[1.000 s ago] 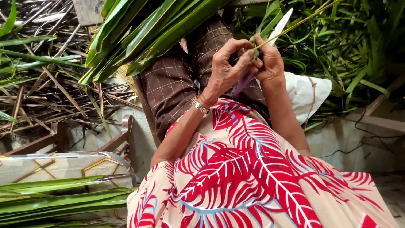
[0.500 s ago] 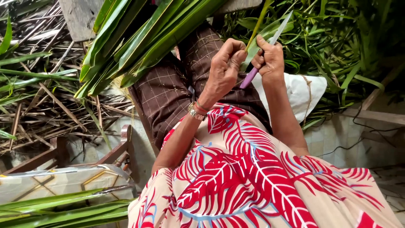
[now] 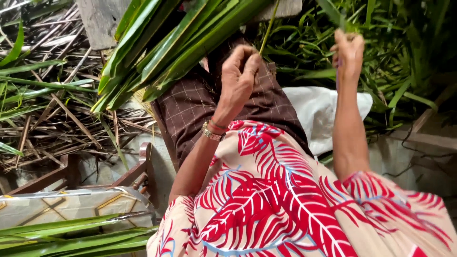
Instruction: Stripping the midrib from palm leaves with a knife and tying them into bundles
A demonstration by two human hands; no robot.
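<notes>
A rough outdoor leaf-working spot, such as a village yard, is shown. Long green leaves (image 3: 176, 43) are heaped across the top, dry brown stalks (image 3: 52, 114) are strewn over the ground at the left, and a worn wooden chair frame (image 3: 138, 169) is seen beside bare concrete.

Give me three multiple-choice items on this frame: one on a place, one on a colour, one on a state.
1. Where does the bundle of long green leaves lie?
A. across the person's lap
B. inside the white sack
C. on the wooden chair

2. What colour is the leaf print on the shirt?
A. blue
B. red
C. yellow

3. How is the left hand set?
A. flat and open
B. hanging free
C. pinched on a thin green strip

Answers: 1 A, the leaves cross the brown checked trousers. 2 B, red fronds on cream cloth. 3 C, the fingers close on the thin green strip, while the right hand is raised apart.
</notes>
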